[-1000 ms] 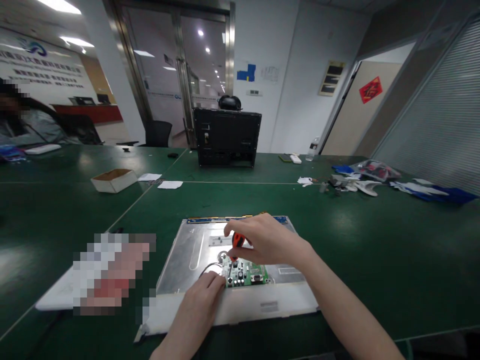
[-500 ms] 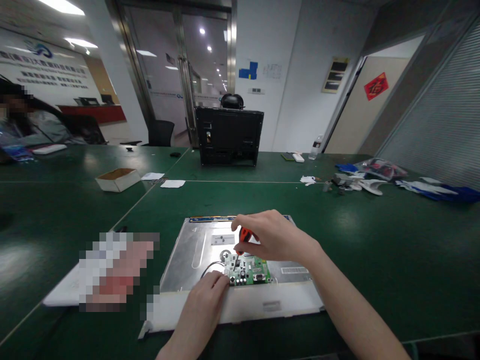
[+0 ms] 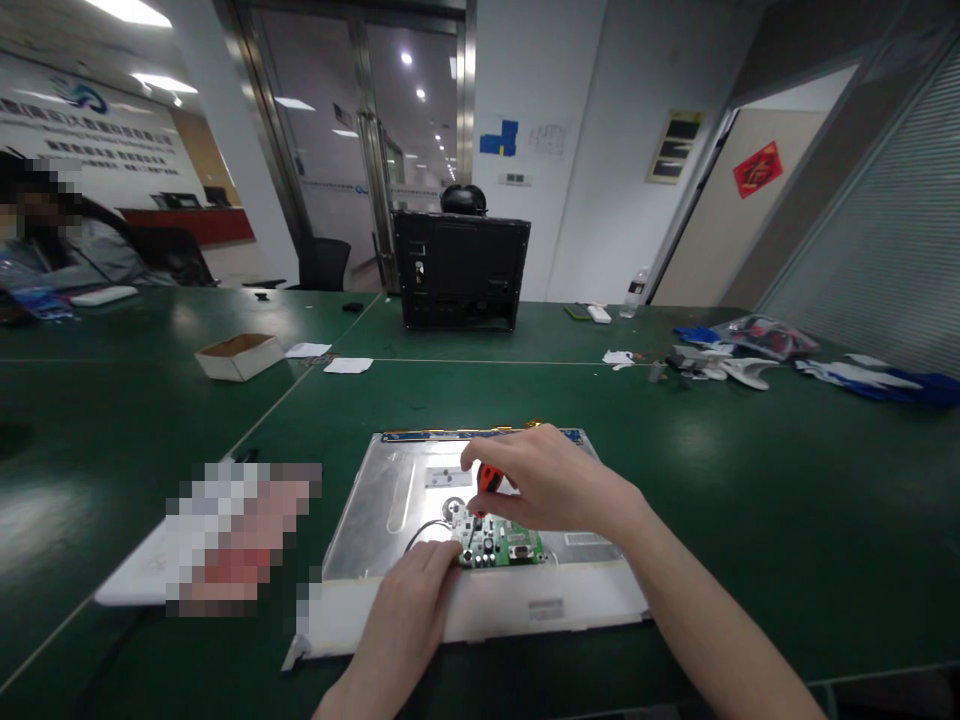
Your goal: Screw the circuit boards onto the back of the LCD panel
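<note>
Fingers (image 3: 480, 458) around screwdriver (image 3: 486, 478), over board (image 3: 501, 543)

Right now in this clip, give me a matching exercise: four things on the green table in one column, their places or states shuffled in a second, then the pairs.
Things:
1. screwdriver
2. circuit board
3. cardboard box
4. black monitor housing

Places or states:
A. open, far left on the table
B. upright at the far edge
C. gripped in the right hand
D. on the metal panel, left hand touching its near left corner

Pairs: 1-C, 2-D, 3-A, 4-B
</note>
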